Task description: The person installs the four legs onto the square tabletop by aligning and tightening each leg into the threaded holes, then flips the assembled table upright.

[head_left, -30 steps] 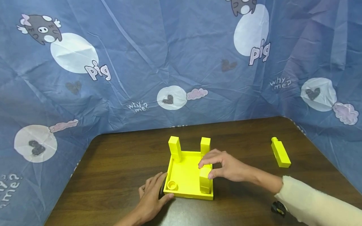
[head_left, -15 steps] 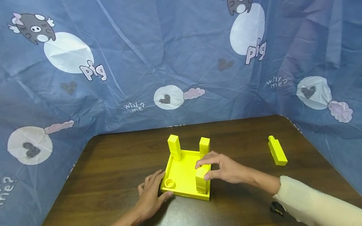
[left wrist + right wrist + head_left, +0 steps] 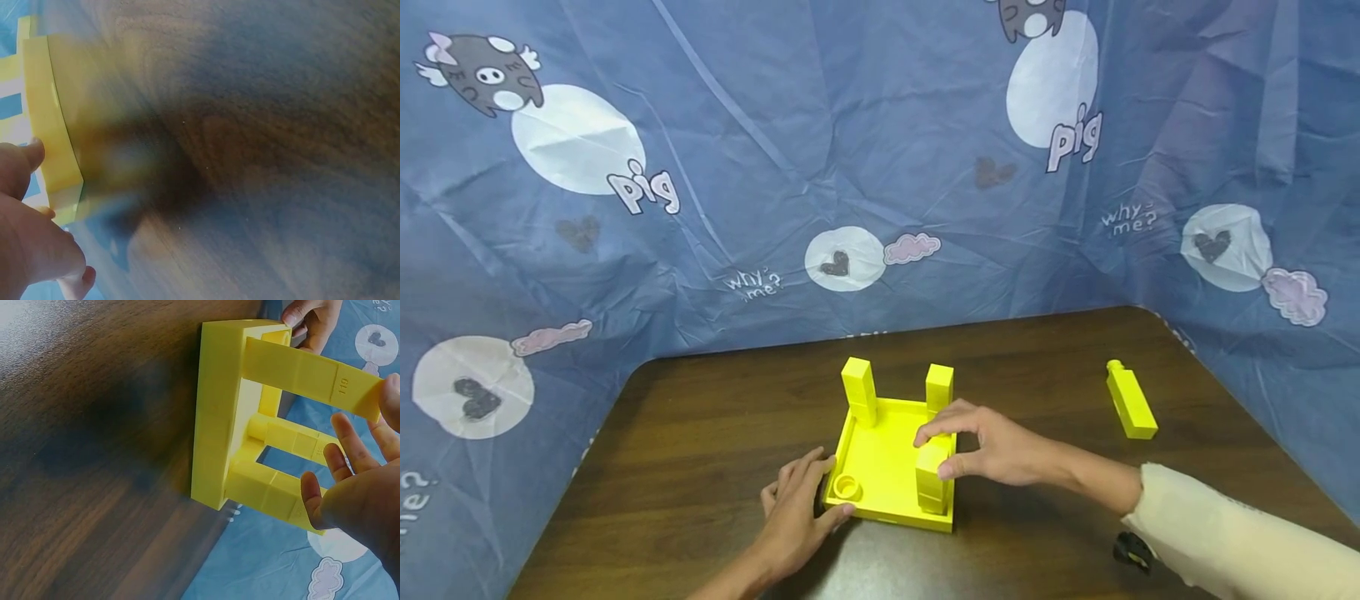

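A shallow yellow square tray-like base (image 3: 887,462) lies on the table. Upright yellow posts stand at three of its corners: far left (image 3: 860,392), far right (image 3: 939,387) and front right (image 3: 929,483). A round yellow socket (image 3: 847,487) shows at the front left corner. My right hand (image 3: 1000,446) pinches the top of the front right post between thumb and fingers, its other fingers spread in the right wrist view. My left hand (image 3: 793,521) grips the base's front left corner, thumb on the front rim and fingers along the left side.
A loose yellow post (image 3: 1132,402) with a round knobbed end lies at the right of the brown wooden table (image 3: 722,425). Near my right sleeve (image 3: 1210,525) is a small black object (image 3: 1133,552). A blue printed cloth (image 3: 737,150) hangs behind the table.
The head view has shifted slightly, so the things sit a little further left in it. Both hands keep their holds on the post and the base.
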Demonstrator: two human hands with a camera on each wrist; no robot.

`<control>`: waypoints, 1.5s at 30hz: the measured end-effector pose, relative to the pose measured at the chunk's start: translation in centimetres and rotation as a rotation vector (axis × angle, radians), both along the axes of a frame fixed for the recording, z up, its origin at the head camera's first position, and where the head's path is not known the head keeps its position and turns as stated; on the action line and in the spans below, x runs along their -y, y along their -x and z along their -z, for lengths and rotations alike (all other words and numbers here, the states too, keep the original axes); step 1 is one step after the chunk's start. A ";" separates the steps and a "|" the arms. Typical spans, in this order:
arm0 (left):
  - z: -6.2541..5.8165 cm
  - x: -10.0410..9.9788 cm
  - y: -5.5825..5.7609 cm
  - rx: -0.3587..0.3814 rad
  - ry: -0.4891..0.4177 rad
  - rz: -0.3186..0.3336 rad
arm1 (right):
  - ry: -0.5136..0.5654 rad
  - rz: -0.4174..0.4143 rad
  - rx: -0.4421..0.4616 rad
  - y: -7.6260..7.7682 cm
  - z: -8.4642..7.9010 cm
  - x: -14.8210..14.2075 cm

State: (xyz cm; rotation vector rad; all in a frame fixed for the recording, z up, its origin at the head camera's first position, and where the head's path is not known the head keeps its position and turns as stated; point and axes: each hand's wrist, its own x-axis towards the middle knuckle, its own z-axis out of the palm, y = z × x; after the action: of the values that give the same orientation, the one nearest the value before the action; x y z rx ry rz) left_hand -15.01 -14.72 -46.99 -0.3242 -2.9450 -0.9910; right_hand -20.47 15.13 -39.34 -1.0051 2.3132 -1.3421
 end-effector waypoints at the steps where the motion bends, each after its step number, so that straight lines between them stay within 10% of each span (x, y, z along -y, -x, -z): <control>1: 0.0 0.0 0.0 0.001 0.000 0.001 | -0.003 0.002 -0.001 0.0 -0.1 0.0; 45: 0.0 0.0 0.0 0.060 -0.007 -0.024 | -0.255 0.134 -0.151 0.5 0.3 -8.1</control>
State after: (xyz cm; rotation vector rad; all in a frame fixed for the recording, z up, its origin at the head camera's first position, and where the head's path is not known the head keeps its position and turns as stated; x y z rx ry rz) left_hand -15.04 -14.76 -46.97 -0.2632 -2.9903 -1.0265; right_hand -21.00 23.23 -39.60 -0.9122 2.6232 -1.0104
